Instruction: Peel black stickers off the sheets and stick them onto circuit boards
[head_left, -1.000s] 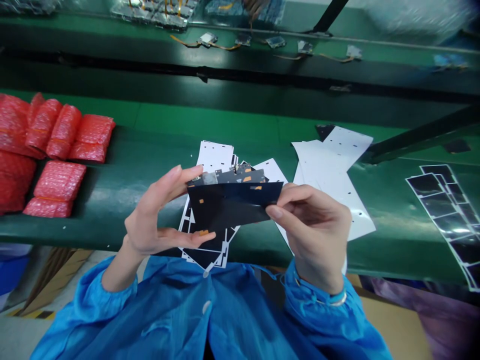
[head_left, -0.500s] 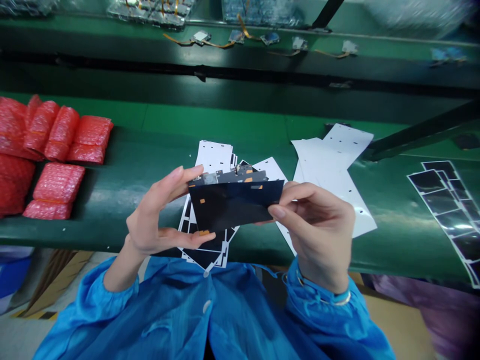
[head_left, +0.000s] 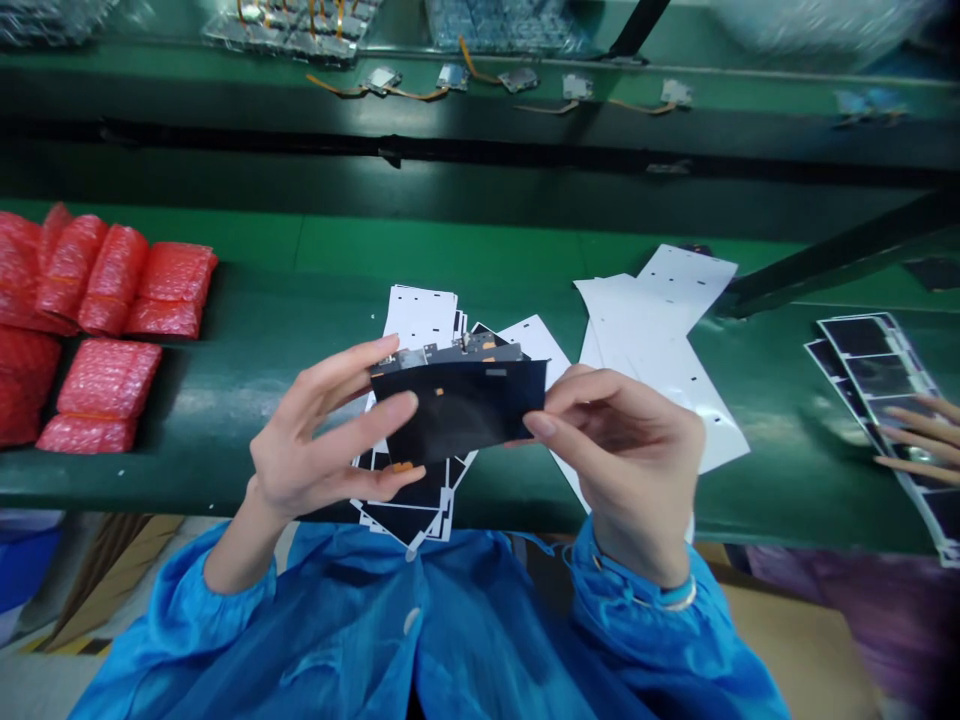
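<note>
Over a green table, a person in a blue smock holds up a thin black film sheet with both hands, just above the table's near edge. The left hand cups the sheet's left end, with fingers across its face, while the right hand pinches the right end in a narrow grip. A slim dark circuit board sits along the sheet's far edge.

Directly beneath lies a loose pile of white-backed, black die-cut sheets, with white backing sheets to the right. Red bubble-wrap bags are heaped at the table's left. Far right, a co-worker's hand reaches over a strip of glossy black film panels — apart from the person's own. Beyond, small electronic modules with amber ribbon cables line a farther green bench.
</note>
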